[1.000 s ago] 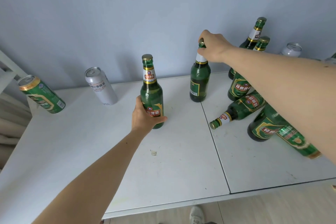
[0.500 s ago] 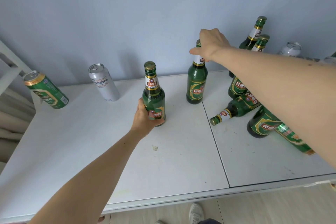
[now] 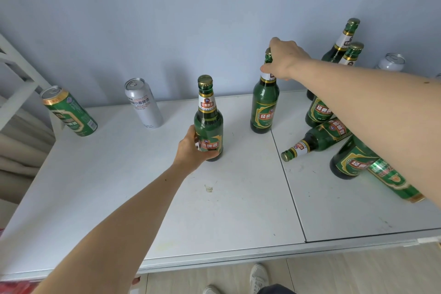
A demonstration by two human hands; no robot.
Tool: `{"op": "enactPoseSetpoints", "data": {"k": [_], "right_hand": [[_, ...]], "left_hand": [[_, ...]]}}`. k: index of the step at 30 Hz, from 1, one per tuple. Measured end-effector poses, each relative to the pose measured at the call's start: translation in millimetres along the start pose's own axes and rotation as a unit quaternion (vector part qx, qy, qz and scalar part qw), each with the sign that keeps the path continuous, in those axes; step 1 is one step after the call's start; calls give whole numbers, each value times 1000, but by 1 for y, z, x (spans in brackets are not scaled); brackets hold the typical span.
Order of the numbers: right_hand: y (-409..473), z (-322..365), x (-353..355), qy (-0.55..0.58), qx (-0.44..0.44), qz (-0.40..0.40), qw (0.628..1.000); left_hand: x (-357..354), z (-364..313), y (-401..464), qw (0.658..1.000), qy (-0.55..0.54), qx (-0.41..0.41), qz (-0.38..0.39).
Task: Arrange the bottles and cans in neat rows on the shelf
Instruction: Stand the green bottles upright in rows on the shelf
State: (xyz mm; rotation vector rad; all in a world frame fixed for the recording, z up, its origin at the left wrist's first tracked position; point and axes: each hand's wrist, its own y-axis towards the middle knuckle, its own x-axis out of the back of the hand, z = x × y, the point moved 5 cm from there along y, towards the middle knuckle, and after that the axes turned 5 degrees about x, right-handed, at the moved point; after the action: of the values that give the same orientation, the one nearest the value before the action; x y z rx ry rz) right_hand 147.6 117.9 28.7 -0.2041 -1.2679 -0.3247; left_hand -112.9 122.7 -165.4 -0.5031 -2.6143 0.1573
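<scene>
On the white shelf (image 3: 238, 210), fingers are wrapped round the lower body of an upright green bottle (image 3: 209, 117) by the left hand (image 3: 192, 149), forearm extended from lower left. A second upright bottle (image 3: 264, 102), nearer the wall, is gripped at neck and cap by the right hand (image 3: 282, 59), arm stretched in from the right.

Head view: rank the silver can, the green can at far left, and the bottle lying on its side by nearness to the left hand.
1. Silver can, up-left of the left hand.
2. Lying bottle, to its right.
3. Green can, far left, near the shelf edge.
</scene>
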Motion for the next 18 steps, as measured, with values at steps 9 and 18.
{"op": "enactPoseSetpoints", "data": {"k": [9, 18], "right_hand": [[4, 12, -3, 26, 7, -15, 1000], [12, 46, -13, 55, 42, -11, 997]], "left_hand": [[5, -8, 1, 998, 2, -3, -58], [43, -4, 36, 994, -13, 12, -107]]}}
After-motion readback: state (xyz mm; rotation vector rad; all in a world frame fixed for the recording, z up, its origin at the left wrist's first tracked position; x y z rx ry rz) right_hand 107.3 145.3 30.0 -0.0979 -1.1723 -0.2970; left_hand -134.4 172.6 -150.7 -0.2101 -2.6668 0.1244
